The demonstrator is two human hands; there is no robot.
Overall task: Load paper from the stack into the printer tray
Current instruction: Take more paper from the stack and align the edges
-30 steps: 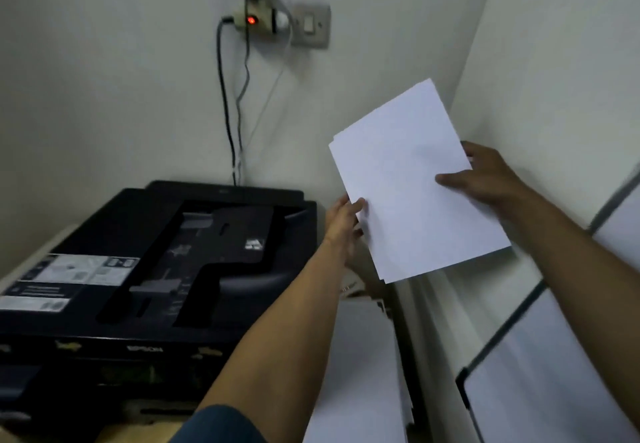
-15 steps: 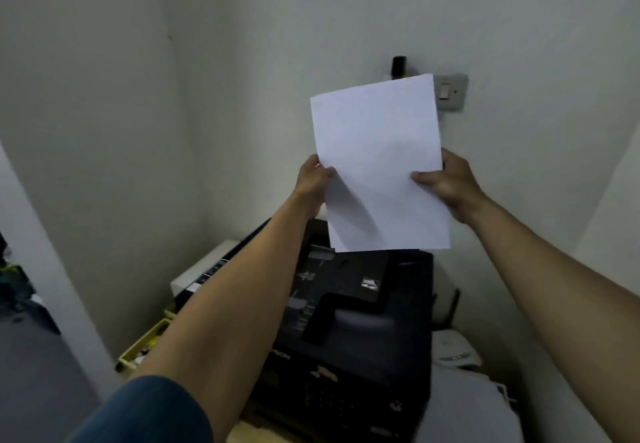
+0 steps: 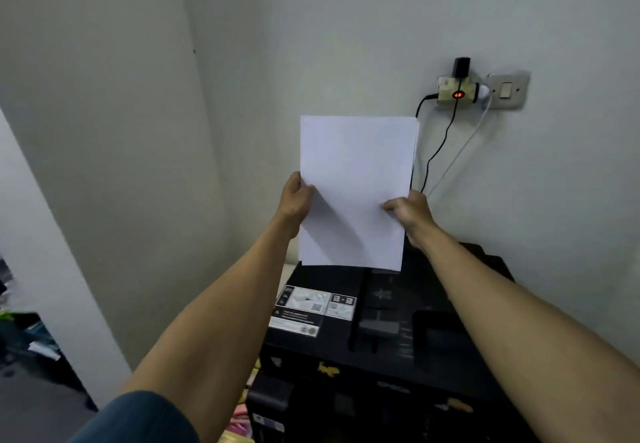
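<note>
Paper [image 3: 356,179] held upright in both hands at the centre of the frame, above the rear of the black printer [image 3: 381,338].

Left hand [image 3: 296,200] grips the sheaf's left edge, thumb on the front; right hand [image 3: 407,212] grips its right edge, fingers curled round it. The lower edge hangs just over the printer's back. A plug adapter [image 3: 457,91] with a red light and a wall switch [image 3: 507,91] sit at upper right; cables [image 3: 434,151] drop behind the sheets.

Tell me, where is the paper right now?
The paper is upright mid-frame, held by the left hand and right hand, just above the back of the black printer.
</note>
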